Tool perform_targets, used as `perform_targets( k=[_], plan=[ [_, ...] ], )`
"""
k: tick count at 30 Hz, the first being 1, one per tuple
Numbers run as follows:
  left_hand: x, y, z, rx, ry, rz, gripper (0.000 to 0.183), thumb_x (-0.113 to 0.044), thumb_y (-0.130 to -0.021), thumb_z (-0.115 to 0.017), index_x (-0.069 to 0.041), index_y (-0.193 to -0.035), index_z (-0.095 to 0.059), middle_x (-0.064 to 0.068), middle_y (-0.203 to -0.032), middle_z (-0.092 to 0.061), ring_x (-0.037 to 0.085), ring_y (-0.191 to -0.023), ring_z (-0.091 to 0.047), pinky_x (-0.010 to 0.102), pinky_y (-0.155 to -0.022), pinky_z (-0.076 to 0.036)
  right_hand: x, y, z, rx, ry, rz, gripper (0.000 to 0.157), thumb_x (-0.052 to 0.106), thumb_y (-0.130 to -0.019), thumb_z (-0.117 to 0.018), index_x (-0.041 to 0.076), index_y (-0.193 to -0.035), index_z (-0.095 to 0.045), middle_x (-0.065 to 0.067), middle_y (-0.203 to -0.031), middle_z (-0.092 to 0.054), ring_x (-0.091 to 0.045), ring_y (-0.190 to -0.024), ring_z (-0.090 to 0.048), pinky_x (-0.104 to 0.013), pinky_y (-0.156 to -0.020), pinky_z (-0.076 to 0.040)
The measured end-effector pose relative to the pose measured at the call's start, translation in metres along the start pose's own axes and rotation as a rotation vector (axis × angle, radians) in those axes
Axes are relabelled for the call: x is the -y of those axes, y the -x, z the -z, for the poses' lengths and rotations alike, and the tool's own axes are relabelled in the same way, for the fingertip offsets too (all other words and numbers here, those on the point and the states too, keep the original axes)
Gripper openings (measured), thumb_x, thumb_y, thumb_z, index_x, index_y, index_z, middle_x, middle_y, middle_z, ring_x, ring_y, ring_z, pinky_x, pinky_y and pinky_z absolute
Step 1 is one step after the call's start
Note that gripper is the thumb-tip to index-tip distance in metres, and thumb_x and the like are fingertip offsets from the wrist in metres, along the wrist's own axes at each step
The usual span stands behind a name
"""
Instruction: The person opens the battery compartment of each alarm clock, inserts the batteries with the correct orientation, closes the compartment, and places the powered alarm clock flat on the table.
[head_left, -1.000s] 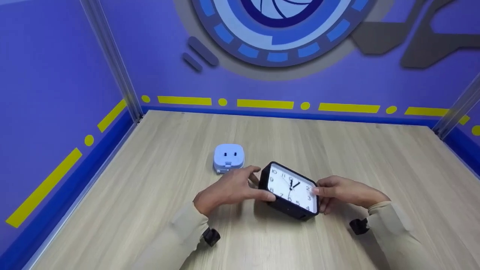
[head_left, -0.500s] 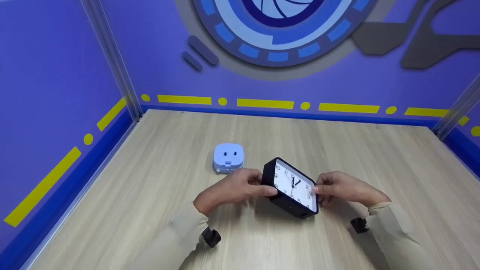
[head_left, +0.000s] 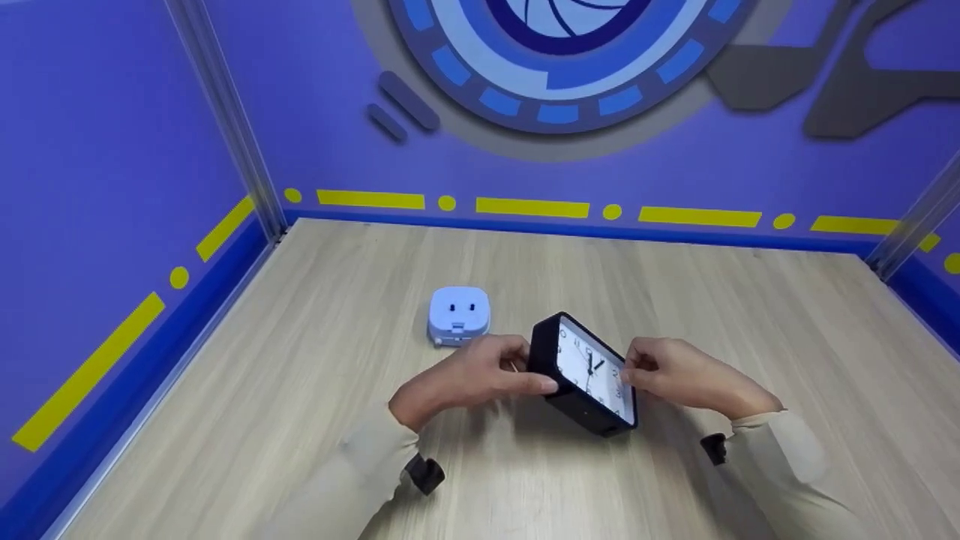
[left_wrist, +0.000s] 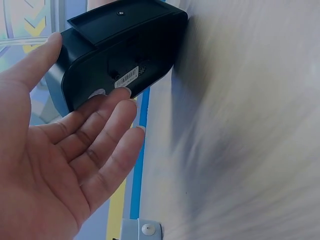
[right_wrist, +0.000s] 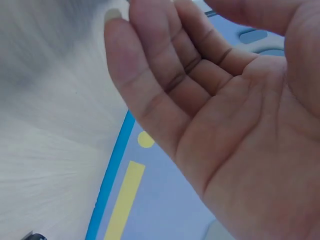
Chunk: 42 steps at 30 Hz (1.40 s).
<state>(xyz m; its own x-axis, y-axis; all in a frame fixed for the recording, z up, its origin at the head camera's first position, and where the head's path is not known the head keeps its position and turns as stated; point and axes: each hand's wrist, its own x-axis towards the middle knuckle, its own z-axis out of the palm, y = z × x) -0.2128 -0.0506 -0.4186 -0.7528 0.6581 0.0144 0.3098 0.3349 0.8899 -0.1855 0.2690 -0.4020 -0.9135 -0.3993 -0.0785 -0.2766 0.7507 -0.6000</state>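
Note:
A clock [head_left: 592, 371] with a black case and a white numbered face is tilted between both hands in the head view. My left hand [head_left: 480, 371] grips its left side, thumb on the front rim and fingers behind. In the left wrist view, the clock's black back [left_wrist: 130, 60] shows a barcode label, and fingertips touch it. My right hand [head_left: 679, 371] pinches the clock's right edge with thumb and forefinger. Its palm and bent fingers [right_wrist: 150, 75] fill the right wrist view, where the fingertip contact is out of frame.
Behind the left hand stands a small light-blue box [head_left: 459, 315] with two black dots and a front latch, its kind unclear. The wooden tabletop [head_left: 360, 300] is bounded by blue-purple panels [head_left: 525, 172] at the back and sides.
The clock has turned so its face points more to the right, and its left side has risen slightly. The right hand has shifted a little up along the clock's edge.

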Motion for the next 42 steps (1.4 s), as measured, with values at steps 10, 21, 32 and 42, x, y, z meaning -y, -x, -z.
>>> perform_targets(
  k=[10, 21, 32, 42],
  plan=[
    [-0.001, -0.003, -0.001, -0.005, 0.058, -0.119, 0.027, -0.033, -0.102, -0.071, -0.008, -0.11, -0.072, -0.001, -0.097, -0.072, 0.03, -0.086, -0.071, 0.032, -0.072, -0.056, 0.005, -0.001, -0.001, 0.055, -0.14, -0.151, 0.037, 0.04, -0.108, -0.062, 0.004, -0.098, -0.065, -0.007, -0.084, -0.062, -0.024, -0.075, -0.059, -0.036, -0.066, -0.047],
    [-0.001, -0.003, -0.003, 0.0, 0.058, -0.17, 0.024, -0.013, -0.107, -0.05, -0.001, -0.112, -0.07, 0.003, -0.096, -0.073, 0.038, -0.089, -0.073, 0.042, -0.073, -0.06, 0.007, -0.001, -0.002, 0.035, -0.132, -0.106, 0.046, 0.048, -0.11, -0.055, 0.005, -0.094, -0.062, -0.004, -0.08, -0.058, -0.021, -0.072, -0.057, -0.033, -0.063, -0.045],
    [-0.001, -0.003, -0.003, 0.001, 0.027, -0.198, 0.017, -0.013, -0.108, -0.057, -0.004, -0.117, -0.069, -0.003, -0.097, -0.071, 0.034, -0.09, -0.072, 0.036, -0.071, -0.059, 0.015, -0.001, -0.003, 0.029, -0.093, -0.076, 0.042, 0.05, -0.107, -0.06, 0.01, -0.098, -0.064, -0.001, -0.08, -0.058, -0.017, -0.071, -0.054, -0.031, -0.061, -0.043],
    [-0.002, -0.003, -0.003, -0.013, 0.019, -0.227, 0.019, -0.013, -0.109, -0.058, -0.004, -0.122, -0.069, -0.002, -0.098, -0.072, 0.023, -0.085, -0.071, 0.027, -0.069, -0.054, 0.016, 0.0, -0.004, 0.06, -0.171, -0.087, 0.046, 0.05, -0.108, -0.058, 0.005, -0.1, -0.062, -0.003, -0.082, -0.057, -0.019, -0.073, -0.053, -0.031, -0.063, -0.043]
  ],
)
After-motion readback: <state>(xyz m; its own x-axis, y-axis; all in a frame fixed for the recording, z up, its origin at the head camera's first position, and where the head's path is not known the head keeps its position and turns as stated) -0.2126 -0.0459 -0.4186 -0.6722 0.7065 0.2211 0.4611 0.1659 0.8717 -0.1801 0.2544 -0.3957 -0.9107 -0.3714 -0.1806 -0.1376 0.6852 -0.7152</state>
